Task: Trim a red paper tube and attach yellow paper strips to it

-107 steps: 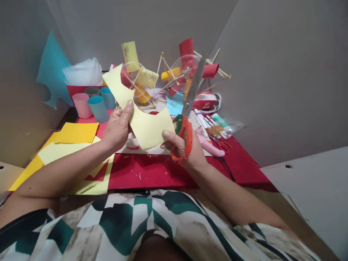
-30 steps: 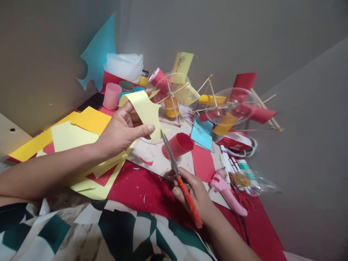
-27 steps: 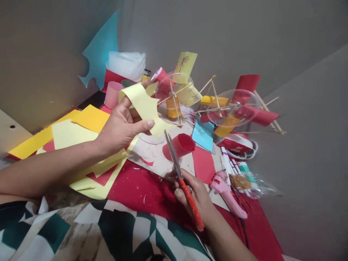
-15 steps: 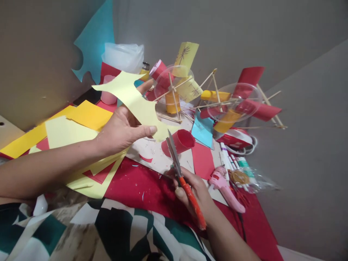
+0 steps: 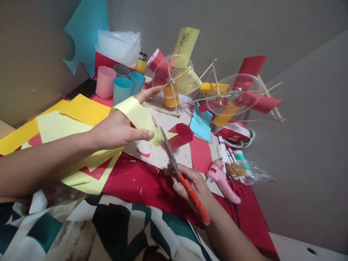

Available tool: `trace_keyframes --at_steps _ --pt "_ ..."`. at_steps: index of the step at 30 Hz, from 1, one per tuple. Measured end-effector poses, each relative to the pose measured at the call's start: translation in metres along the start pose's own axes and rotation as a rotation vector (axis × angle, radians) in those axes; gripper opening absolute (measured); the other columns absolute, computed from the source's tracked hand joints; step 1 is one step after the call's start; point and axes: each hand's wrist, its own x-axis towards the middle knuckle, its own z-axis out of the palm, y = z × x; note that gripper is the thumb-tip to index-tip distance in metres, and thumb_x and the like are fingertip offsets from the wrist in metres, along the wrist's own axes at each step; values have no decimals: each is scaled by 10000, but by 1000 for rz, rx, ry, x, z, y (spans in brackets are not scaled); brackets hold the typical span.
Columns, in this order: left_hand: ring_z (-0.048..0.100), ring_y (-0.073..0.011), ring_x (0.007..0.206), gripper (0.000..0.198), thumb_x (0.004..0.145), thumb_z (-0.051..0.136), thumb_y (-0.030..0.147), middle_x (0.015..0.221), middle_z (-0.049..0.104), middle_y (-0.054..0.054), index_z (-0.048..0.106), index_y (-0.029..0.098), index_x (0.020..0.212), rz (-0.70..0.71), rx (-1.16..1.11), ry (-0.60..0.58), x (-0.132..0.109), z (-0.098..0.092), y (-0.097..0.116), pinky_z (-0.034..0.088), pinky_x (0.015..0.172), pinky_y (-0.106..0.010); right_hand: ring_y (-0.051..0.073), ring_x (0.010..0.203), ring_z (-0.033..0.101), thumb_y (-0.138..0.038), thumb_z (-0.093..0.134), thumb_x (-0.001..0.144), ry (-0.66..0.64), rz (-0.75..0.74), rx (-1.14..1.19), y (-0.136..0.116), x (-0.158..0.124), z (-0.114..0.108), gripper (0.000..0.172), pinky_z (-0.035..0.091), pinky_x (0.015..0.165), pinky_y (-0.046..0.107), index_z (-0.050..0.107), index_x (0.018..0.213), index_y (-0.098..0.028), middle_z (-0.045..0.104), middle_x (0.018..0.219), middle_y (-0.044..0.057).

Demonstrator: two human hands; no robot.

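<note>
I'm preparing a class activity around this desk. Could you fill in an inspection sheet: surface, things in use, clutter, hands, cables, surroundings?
Surface: red tabletop, flecked with scraps, partly covered by a pale board.
Things in use: cut pale yellow paper; orange-handled scissors, blades at the paper's lower end.
Clutter: orange-yellow sheet, pink cup, two blue cups, red paper tube, pink glue gun, markers.
Hands: left hand grips the pale yellow paper; right hand holds the scissors.
Cables: white cord looped at the right; dark cord near the glue gun. Plugs: nothing seen.
Surroundings: grey walls; large blue sheet at the back left.
</note>
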Motion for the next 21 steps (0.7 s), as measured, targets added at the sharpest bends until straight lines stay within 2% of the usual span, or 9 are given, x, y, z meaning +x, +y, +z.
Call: trace_keyframes --at_steps 2,5,7,10,13,16,18,21 --pt "635 -133 684 768 703 757 111 799 692 23 516 267 1416 41 92 -111 1 -2 -2 519 663 -203 114 583 399 -561 583 868 9 -9 4 0 0 0 397 365 550 245 590 839 -165 491 674 -14" --pt "634 -138 682 583 709 758 146 798 685 6 621 215 1272 48 140 -120 2 -5 -4 520 641 -210 116 580 416 -538 605 855 20 -4 3 -1 0 0 378 381 547 240 616 839 -161 522 670 -7" --pt "652 -147 714 553 698 770 148 823 695 -1 640 206 1232 33 143 -108 2 -7 -4 526 643 -208 118 581 433 -506 638 836 13 23 10 -2 0 1 345 398 553 237 615 823 -162 537 661 -5" --pt "682 -166 772 672 649 796 95 851 703 2 611 204 1285 -4 116 -84 4 -8 -5 523 638 -195 126 587 464 -480 663 813 15 68 25 -5 0 1 329 414 551 235 577 745 -169 547 641 2" --pt "701 -191 761 828 579 793 -4 808 687 16 571 194 1352 -56 30 -65 6 -9 -4 522 614 -208 116 554 437 -479 633 831 31 74 10 -6 0 2 364 378 515 231 518 660 -178 514 589 -3" --pt "711 -205 745 862 575 785 -40 766 677 28 566 206 1371 -98 -34 -74 8 -9 -5 527 602 -218 103 522 397 -456 625 836 49 56 -17 -6 -1 3 364 342 492 231 502 632 -181 482 554 -14" --pt "711 -195 738 783 579 810 -15 781 693 26 623 218 1302 -79 -27 -50 9 -9 -6 531 592 -206 101 521 395 -450 628 834 67 51 -38 -5 -1 2 366 341 495 233 496 622 -182 472 551 -17" --pt "697 -170 677 389 606 848 86 786 713 -8 739 156 972 -58 4 -12 12 -9 -8 539 555 -196 103 532 399 -479 622 839 81 63 -61 -3 -1 1 392 340 505 237 490 622 -181 465 563 -16"
